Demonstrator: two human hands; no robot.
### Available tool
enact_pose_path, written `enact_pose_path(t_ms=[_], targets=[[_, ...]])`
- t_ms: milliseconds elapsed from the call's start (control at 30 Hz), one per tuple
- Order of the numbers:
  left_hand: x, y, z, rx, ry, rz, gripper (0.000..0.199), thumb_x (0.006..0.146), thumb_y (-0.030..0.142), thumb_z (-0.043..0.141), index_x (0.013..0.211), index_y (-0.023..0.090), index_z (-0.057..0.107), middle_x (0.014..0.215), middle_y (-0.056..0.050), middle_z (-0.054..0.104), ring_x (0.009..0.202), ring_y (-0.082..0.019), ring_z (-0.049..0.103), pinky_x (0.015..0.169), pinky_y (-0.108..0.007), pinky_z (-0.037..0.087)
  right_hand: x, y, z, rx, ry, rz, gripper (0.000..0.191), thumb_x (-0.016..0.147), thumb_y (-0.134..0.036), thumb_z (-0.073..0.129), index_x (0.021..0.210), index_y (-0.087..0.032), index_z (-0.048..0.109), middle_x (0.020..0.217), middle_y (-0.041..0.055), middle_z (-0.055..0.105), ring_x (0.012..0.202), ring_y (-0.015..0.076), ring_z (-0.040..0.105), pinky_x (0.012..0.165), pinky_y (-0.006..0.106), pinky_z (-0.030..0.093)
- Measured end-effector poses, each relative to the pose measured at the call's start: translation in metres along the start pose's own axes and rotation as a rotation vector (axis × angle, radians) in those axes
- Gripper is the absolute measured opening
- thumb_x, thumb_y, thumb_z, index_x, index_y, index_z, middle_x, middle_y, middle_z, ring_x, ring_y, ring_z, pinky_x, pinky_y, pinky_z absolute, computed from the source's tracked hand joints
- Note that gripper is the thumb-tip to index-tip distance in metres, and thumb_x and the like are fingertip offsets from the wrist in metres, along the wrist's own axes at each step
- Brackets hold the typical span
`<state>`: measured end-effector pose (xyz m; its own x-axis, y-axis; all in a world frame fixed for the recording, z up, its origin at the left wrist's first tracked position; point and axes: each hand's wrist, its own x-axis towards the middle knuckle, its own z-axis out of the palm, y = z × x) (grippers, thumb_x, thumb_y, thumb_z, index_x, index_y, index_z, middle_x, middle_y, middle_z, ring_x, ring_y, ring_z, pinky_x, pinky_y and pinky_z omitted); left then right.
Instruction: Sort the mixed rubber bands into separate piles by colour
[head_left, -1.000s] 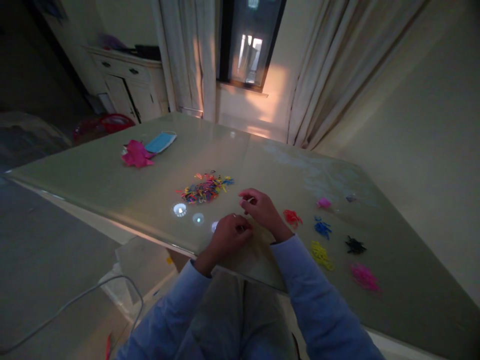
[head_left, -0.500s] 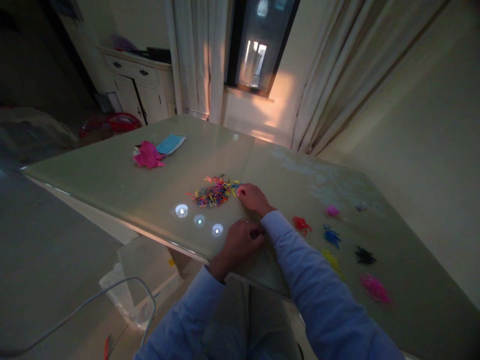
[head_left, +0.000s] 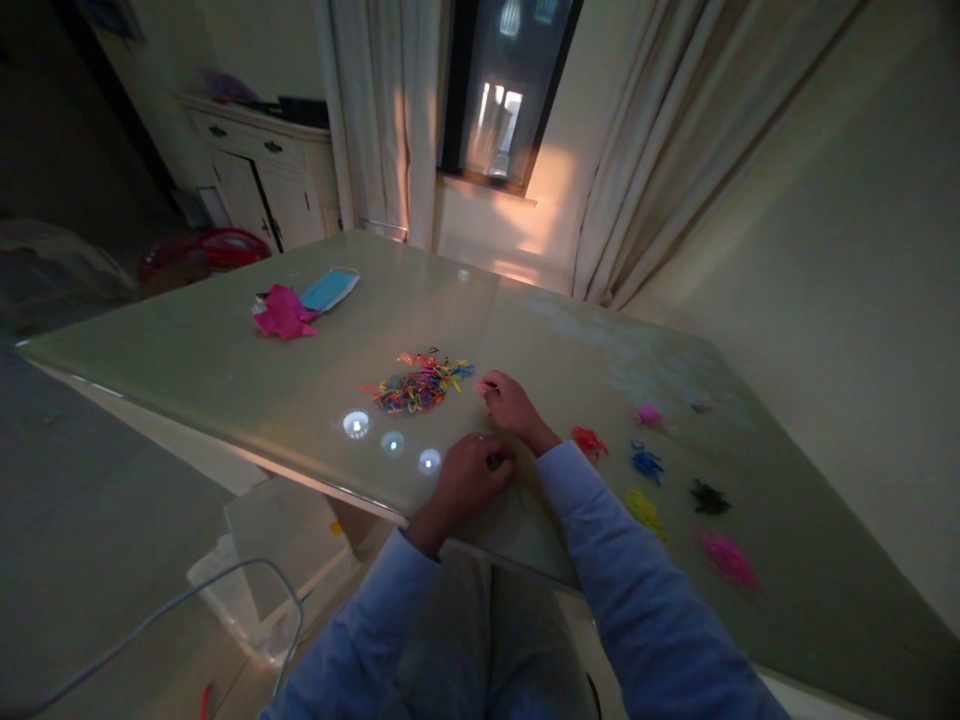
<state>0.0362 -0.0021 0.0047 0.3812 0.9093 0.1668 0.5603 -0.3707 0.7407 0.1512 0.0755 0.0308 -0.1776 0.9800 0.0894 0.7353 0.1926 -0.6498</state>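
A loose multicoloured pile of small rubber bands (head_left: 414,388) lies on the glossy table (head_left: 420,300). Just right of the pile, my right hand (head_left: 514,408) has its fingers pinched together, a little apart from the bands; anything between the fingertips is too small to make out. Closer to the front edge, my left hand (head_left: 465,482) rests curled, its fingers closed and their tips partly hidden. On the right, sorted by colour, are red bands (head_left: 589,443), blue bands (head_left: 646,464), yellow bands (head_left: 646,512), black bands (head_left: 709,497) and pink bands (head_left: 727,558).
A crumpled pink wrapper (head_left: 283,312) and a blue face mask (head_left: 331,289) lie at the table's far left. A small pink clump (head_left: 648,414) sits behind the blue bands. Below the front edge, a grey cable (head_left: 225,570) loops beside a box.
My right hand has drawn slightly away from the pile's right edge, its fingers still pinched. My left hand stays curled in about the same place. The whole view has shifted a little.
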Motion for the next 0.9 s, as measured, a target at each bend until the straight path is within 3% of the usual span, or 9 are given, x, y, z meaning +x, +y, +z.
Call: enact_pose_path(t_ms=[100,200,300,433,667,767,900], targets=[[0.000,-0.001,0.000,-0.005,-0.004,0.015,0.019,0.080,0.021,0.059,0.085,0.020,0.077,0.085,-0.007,0.074,0.083,-0.021,0.063,0.077,-0.031,0.044,-0.033,-0.002,-0.012,0.268,-0.058,0.046,0.026,0.098,-0.039,0.038,0.086,-0.020,0.052,0.064,-0.0043,0.050,0.052,0.0111,0.046,0.050,0.022,0.039],[-0.001,-0.003,0.001,-0.003,-0.001,0.022,0.019,0.080,0.020,0.059,0.086,0.019,0.077,0.082,-0.006,0.073,0.082,-0.021,0.062,0.076,-0.030,0.043,-0.067,-0.003,-0.025,0.808,-0.142,0.150,0.034,0.088,-0.054,0.056,0.082,-0.021,0.052,0.059,-0.0069,0.044,0.047,0.0091,0.037,0.045,0.020,0.033],[-0.001,-0.004,0.002,-0.026,0.023,-0.015,0.020,0.081,0.021,0.059,0.089,0.019,0.077,0.082,-0.006,0.073,0.079,-0.019,0.063,0.075,-0.029,0.043,-0.095,-0.004,-0.038,1.127,-0.137,0.210,0.037,0.077,-0.051,0.076,0.079,-0.020,0.056,0.069,-0.0038,0.052,0.051,0.0069,0.038,0.045,0.019,0.031],[0.001,-0.004,0.001,-0.023,0.034,-0.028,0.022,0.082,0.022,0.057,0.089,0.020,0.078,0.084,-0.005,0.074,0.078,-0.018,0.063,0.075,-0.029,0.045,-0.122,-0.002,-0.050,1.321,-0.121,0.238,0.033,0.077,-0.042,0.080,0.079,-0.018,0.057,0.083,-0.0019,0.057,0.051,0.0041,0.037,0.046,0.017,0.029],[0.002,-0.007,0.000,-0.066,0.039,-0.049,0.030,0.082,0.037,0.054,0.090,0.020,0.077,0.087,-0.006,0.075,0.079,-0.021,0.065,0.075,-0.032,0.047,-0.169,0.010,-0.072,1.304,-0.017,0.222,0.032,0.081,-0.043,0.077,0.079,-0.019,0.055,0.084,-0.0017,0.056,0.051,0.0040,0.038,0.047,0.019,0.027],[0.001,-0.010,0.000,-0.086,0.048,-0.065,0.036,0.080,0.044,0.053,0.090,0.019,0.077,0.087,-0.007,0.075,0.077,-0.022,0.065,0.074,-0.033,0.048,-0.195,0.026,-0.086,1.109,0.142,0.248,0.037,0.080,-0.050,0.075,0.080,-0.019,0.055,0.075,-0.0028,0.054,0.050,0.0052,0.039,0.046,0.019,0.024],[0.000,-0.012,-0.001,-0.091,0.044,-0.100,0.040,0.078,0.051,0.054,0.091,0.020,0.076,0.088,-0.006,0.076,0.078,-0.022,0.067,0.073,-0.032,0.050,-0.238,0.069,-0.109,0.740,0.388,0.359,0.040,0.081,-0.058,0.068,0.081,-0.021,0.054,0.058,-0.0056,0.049,0.048,0.0086,0.040,0.045,0.020,0.027]])
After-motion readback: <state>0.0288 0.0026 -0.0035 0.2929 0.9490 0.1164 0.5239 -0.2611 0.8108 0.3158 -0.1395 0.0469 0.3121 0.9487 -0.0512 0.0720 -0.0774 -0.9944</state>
